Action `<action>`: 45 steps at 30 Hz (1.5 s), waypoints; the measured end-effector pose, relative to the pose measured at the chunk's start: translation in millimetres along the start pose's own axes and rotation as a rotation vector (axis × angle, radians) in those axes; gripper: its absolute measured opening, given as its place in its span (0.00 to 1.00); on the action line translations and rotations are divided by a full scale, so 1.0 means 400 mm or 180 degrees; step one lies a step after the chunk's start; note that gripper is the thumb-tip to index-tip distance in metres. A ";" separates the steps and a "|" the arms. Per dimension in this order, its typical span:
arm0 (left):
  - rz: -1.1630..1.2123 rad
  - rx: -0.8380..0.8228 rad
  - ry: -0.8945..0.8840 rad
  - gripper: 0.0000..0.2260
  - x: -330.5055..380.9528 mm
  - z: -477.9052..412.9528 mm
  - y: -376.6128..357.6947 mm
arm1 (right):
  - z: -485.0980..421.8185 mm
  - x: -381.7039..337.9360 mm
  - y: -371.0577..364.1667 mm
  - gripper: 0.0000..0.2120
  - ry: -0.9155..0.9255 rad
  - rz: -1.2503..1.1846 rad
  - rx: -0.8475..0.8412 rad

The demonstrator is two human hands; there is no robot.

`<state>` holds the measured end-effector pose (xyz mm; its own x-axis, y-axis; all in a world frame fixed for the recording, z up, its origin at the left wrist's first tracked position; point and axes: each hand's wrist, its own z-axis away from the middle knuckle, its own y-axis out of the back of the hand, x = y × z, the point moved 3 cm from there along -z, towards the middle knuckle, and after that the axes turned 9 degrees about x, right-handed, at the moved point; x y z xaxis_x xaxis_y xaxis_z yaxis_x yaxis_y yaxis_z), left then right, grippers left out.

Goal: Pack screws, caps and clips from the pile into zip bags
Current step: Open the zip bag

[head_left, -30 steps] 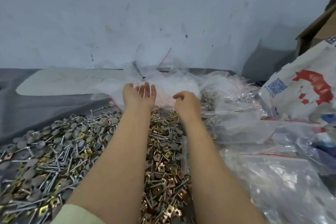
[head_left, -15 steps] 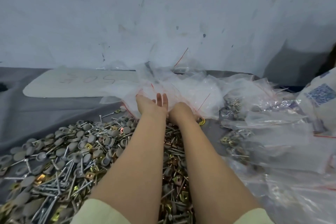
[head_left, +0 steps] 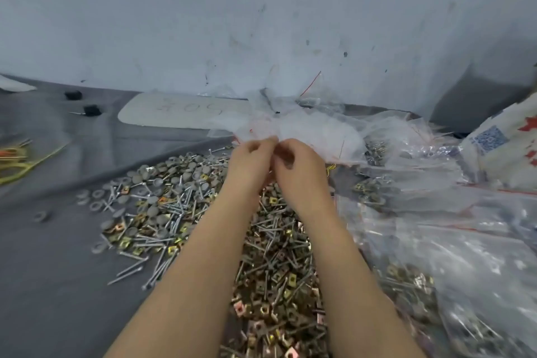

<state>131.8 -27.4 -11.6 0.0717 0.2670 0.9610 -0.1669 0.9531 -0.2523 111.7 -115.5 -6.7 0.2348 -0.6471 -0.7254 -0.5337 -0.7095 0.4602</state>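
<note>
Head view. The grey tabletop [head_left: 58, 270] carries a loose pile [head_left: 180, 212] spread from the centre to the near edge. It is made up of long silver screws [head_left: 130, 269], round grey caps [head_left: 186, 176] and square brass-coloured clips [head_left: 263, 310].

At the far edge of the pile, against the wall, lies a heap of empty zip bags [head_left: 311, 131], clear with thin red lines. The left hand [head_left: 250, 163] and right hand [head_left: 299, 166] meet at the heap's near edge, touching each other. Each grip is closed, fingers curled and pinching thin clear plastic. Whether that is one bag or several cannot be told.

Containers to the right:
- Small filled bags [head_left: 374, 151] lie just beside the heap, with metal hardware showing through.
- A large clear bag [head_left: 465, 256] lies at near right, with clips and screws visible through it.
- A white printed sack [head_left: 499, 148] stands at the far right; its contents are hidden.

Other items: a white board [head_left: 180, 109] with faint writing lies flat at the far side. Yellow-handled scissors [head_left: 14, 166] lie at the far left, well apart from the pile. Two small black objects [head_left: 91, 110] sit near the board.
</note>
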 end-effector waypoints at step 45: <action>-0.1244 0.0715 -0.1482 0.09 -0.134 0.266 0.310 | 0.388 -0.078 -0.117 0.14 -0.0901 -0.1550 -0.0465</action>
<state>2.4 61.4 -82.6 -0.2566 -0.2314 0.9384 -0.4201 0.9011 0.1074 3.5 -18.8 -85.0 0.1880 -0.1508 -0.9705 -0.2964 -0.9508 0.0903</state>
